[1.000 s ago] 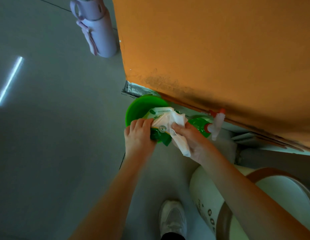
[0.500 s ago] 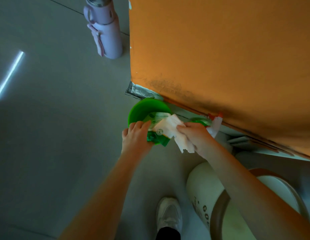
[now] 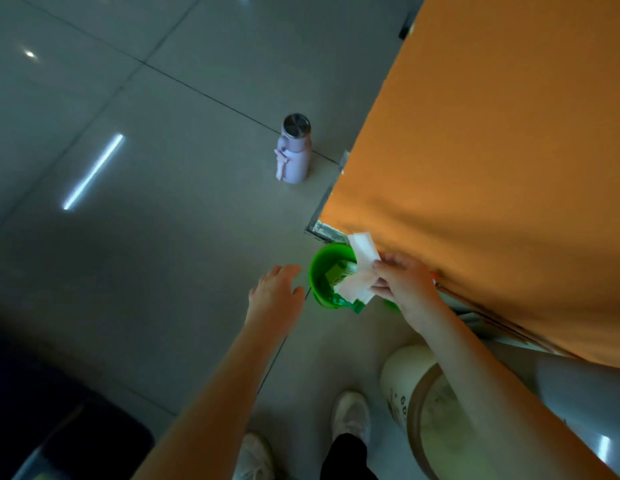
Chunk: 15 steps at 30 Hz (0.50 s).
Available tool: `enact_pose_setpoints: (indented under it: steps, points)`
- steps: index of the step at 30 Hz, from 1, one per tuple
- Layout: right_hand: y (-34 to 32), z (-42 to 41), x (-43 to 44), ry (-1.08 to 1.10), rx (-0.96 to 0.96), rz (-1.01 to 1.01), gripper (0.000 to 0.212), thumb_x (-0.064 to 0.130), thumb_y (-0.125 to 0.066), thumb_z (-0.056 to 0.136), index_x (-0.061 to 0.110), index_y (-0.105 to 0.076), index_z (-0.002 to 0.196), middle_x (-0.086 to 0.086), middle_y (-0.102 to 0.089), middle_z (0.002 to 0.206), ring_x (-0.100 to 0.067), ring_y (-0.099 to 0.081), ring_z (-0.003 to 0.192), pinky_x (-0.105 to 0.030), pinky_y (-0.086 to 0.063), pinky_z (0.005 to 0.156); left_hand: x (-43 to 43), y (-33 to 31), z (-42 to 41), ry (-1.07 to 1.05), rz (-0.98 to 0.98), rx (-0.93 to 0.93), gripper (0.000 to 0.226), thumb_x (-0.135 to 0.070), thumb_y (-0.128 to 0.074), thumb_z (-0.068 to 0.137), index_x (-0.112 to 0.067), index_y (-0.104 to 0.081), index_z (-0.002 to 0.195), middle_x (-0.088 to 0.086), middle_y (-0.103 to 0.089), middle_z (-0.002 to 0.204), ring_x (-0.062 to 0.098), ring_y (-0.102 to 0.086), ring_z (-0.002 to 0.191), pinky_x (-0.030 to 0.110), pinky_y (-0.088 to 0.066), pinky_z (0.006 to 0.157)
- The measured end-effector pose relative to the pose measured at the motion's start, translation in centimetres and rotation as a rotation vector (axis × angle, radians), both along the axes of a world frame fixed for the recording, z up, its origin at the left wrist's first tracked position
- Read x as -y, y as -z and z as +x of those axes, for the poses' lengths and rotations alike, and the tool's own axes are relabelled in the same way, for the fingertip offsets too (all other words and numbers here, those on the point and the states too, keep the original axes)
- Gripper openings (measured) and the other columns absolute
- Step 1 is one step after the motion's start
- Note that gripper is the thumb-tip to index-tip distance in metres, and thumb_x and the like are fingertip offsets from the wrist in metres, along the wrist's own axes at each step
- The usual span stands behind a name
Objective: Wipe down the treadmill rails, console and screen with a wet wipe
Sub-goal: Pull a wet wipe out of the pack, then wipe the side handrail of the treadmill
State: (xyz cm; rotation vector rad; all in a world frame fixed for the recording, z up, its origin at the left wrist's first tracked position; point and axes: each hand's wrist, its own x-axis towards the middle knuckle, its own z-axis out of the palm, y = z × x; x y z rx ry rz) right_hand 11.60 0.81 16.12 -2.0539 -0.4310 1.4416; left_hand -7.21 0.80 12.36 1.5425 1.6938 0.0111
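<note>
A white wet wipe (image 3: 361, 268) hangs unfolded from my right hand (image 3: 403, 284), which pinches it by one edge above a green bucket (image 3: 318, 271). The green and white wipe pack (image 3: 340, 276) lies inside that bucket on the floor. My left hand (image 3: 275, 296) hovers just left of the bucket with fingers relaxed and nothing in it. No treadmill rail, console or screen can be identified in view.
An orange wall or panel (image 3: 492, 161) fills the right side above the bucket. A lilac bottle (image 3: 294, 150) stands on the grey tiled floor by the wall's corner. A cream bin (image 3: 422, 403) sits near my white shoes (image 3: 350, 415). A dark object (image 3: 59, 434) lies at bottom left.
My left hand has let go of the wipe pack, which now lies in the bucket. My right hand has lifted the wipe free. The view has risen and swung left.
</note>
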Motion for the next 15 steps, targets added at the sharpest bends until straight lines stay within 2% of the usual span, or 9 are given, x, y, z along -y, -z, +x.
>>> enact_pose_setpoints:
  steps: [2, 4, 6, 10, 13, 15]
  points:
    - [-3.9, -1.9, -0.6, -0.049, 0.025, 0.082, 0.017, 0.002, -0.055, 0.096, 0.014, -0.058, 0.085, -0.006, -0.060, 0.069, -0.002, -0.061, 0.045, -0.027, -0.058, 0.065, 0.2, -3.9, -1.9, -0.079, 0.007, 0.021, 0.042, -0.016, -0.050, 0.095, -0.018, -0.051, 0.137, 0.006, -0.053, 0.134, 0.025, -0.046, 0.126, 0.040, -0.037, 0.105]
    - [-8.7, -4.4, -1.1, -0.125, 0.060, 0.152, 0.009, 0.005, -0.058, 0.095, 0.013, -0.062, 0.093, -0.008, -0.064, 0.073, -0.007, -0.064, 0.052, -0.024, -0.057, 0.055, 0.5, -8.4, -4.4, -0.169, 0.039, 0.041, 0.041, -0.014, -0.051, 0.094, -0.015, -0.055, 0.135, 0.010, -0.055, 0.133, 0.028, -0.049, 0.125, 0.042, -0.039, 0.104]
    - [-11.7, -6.2, -1.4, -0.189, 0.101, 0.231, 0.007, 0.007, -0.060, 0.094, 0.013, -0.064, 0.094, -0.008, -0.064, 0.077, -0.015, -0.063, 0.061, -0.028, -0.057, 0.057, 0.8, -11.4, -5.9, -0.253, 0.062, 0.069, 0.038, -0.011, -0.054, 0.093, -0.011, -0.059, 0.131, 0.013, -0.057, 0.131, 0.030, -0.051, 0.123, 0.041, -0.040, 0.103]
    - [-19.6, -11.0, -1.6, -0.372, 0.184, 0.439, 0.009, 0.008, -0.064, 0.090, 0.017, -0.065, 0.089, 0.002, -0.064, 0.074, -0.023, -0.063, 0.075, -0.041, -0.055, 0.073, 2.3, -19.9, -10.0, -0.444, 0.129, 0.108, 0.035, -0.007, -0.057, 0.092, -0.008, -0.062, 0.127, 0.013, -0.059, 0.128, 0.029, -0.054, 0.120, 0.029, -0.039, 0.097]
    - [-25.2, -14.4, -1.4, -0.484, 0.092, 0.496, 0.015, 0.004, -0.063, 0.090, 0.019, -0.064, 0.086, -0.001, -0.067, 0.079, -0.025, -0.067, 0.079, -0.042, -0.057, 0.073, 3.9, -26.2, -12.9, -0.581, 0.232, 0.133, 0.031, -0.003, -0.058, 0.090, -0.004, -0.066, 0.121, 0.017, -0.063, 0.121, 0.029, -0.058, 0.115, 0.028, -0.041, 0.092]
    - [-28.4, -16.5, -1.1, -0.522, -0.035, 0.491, 0.025, -0.002, -0.059, 0.091, 0.022, -0.061, 0.084, -0.003, -0.067, 0.081, -0.018, -0.066, 0.075, -0.033, -0.059, 0.069, 5.3, -30.1, -14.4, -0.687, 0.275, 0.160, 0.025, -0.008, -0.058, 0.089, -0.007, -0.070, 0.111, 0.015, -0.066, 0.111, 0.028, -0.061, 0.105, 0.033, -0.046, 0.088]
